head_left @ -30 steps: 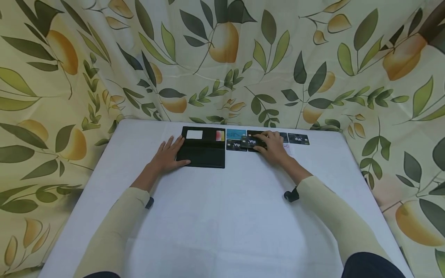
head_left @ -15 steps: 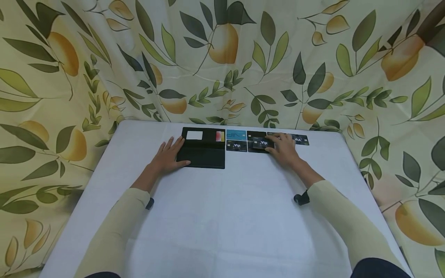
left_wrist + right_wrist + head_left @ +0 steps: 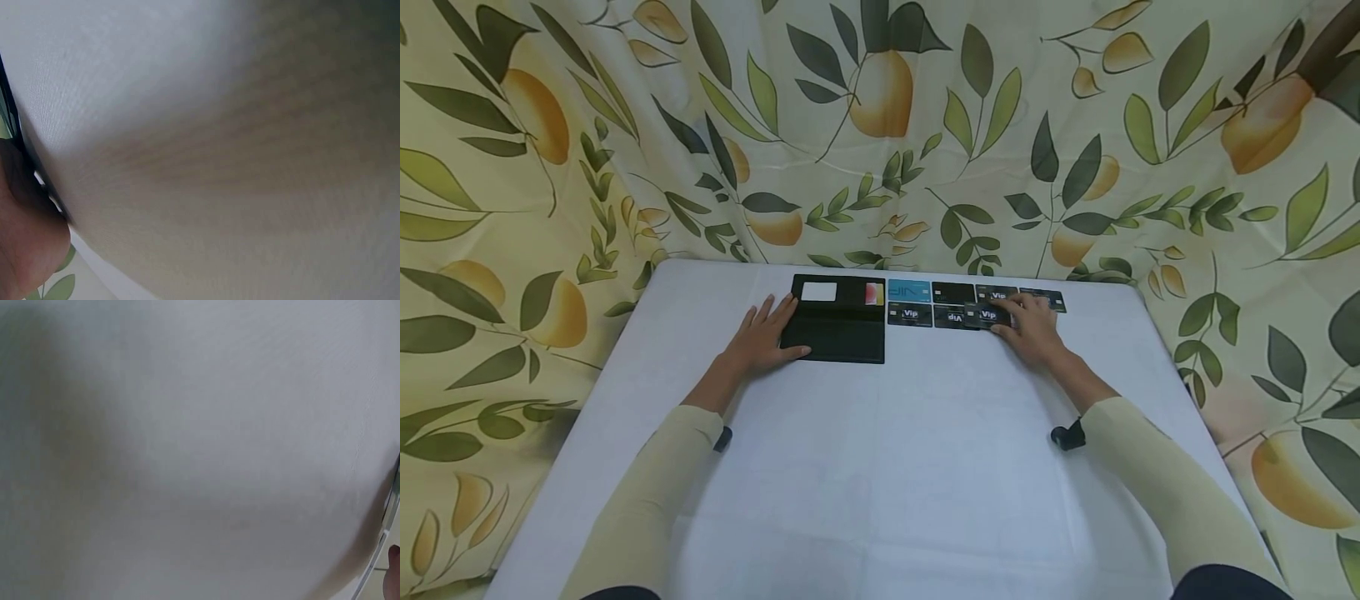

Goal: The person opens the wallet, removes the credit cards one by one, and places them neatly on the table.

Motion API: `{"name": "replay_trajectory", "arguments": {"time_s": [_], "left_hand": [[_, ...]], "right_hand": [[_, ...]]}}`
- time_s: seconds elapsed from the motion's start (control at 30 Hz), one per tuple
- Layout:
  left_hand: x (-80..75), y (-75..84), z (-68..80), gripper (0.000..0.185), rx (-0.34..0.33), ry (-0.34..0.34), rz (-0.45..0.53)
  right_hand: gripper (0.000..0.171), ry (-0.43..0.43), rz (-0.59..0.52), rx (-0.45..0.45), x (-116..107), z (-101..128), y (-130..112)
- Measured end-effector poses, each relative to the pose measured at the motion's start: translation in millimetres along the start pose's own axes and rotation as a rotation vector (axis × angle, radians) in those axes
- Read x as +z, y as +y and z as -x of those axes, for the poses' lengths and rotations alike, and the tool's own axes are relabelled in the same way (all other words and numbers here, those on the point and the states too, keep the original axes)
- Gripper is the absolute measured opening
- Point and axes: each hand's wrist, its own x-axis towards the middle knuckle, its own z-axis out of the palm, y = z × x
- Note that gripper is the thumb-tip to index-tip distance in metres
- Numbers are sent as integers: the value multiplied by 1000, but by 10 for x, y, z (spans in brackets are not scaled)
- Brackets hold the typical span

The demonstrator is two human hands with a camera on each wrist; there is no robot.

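Observation:
An open black wallet [image 3: 842, 340] lies flat near the table's far edge, with a white patch and a red-yellow card showing in its upper half. My left hand [image 3: 756, 340] rests on the wallet's left side with fingers spread. To the right of the wallet, my right hand [image 3: 1033, 329] holds a black "Vip" card [image 3: 987, 315] by its right end, between thumb and fingers. That card sits at the right end of the lower row, slightly over the neighbouring black card [image 3: 949, 317]. Part of the left hand [image 3: 31, 250] shows in the left wrist view.
The upper row has a blue card [image 3: 909, 290], a plain black card [image 3: 953, 292] and more black cards running under my right hand. Another black "Vip" card [image 3: 910, 314] lies below the blue one. A white cloth covers the table [image 3: 880, 467]; a leaf-and-fruit patterned curtain [image 3: 880, 167] hangs behind.
My right hand has moved to the right along the lower row with the "Vip" card, uncovering the black card beneath. The left hand has stayed on the wallet.

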Motion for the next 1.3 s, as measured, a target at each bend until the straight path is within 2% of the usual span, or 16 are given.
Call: {"name": "replay_trajectory", "arguments": {"time_s": [0.7, 1.3], "left_hand": [[41, -29, -3, 104, 5, 3, 18], [43, -48, -32, 103, -19, -18, -14]], "right_hand": [[53, -21, 16, 77, -101, 173, 284], [53, -39, 12, 153, -226, 333, 524]]}}
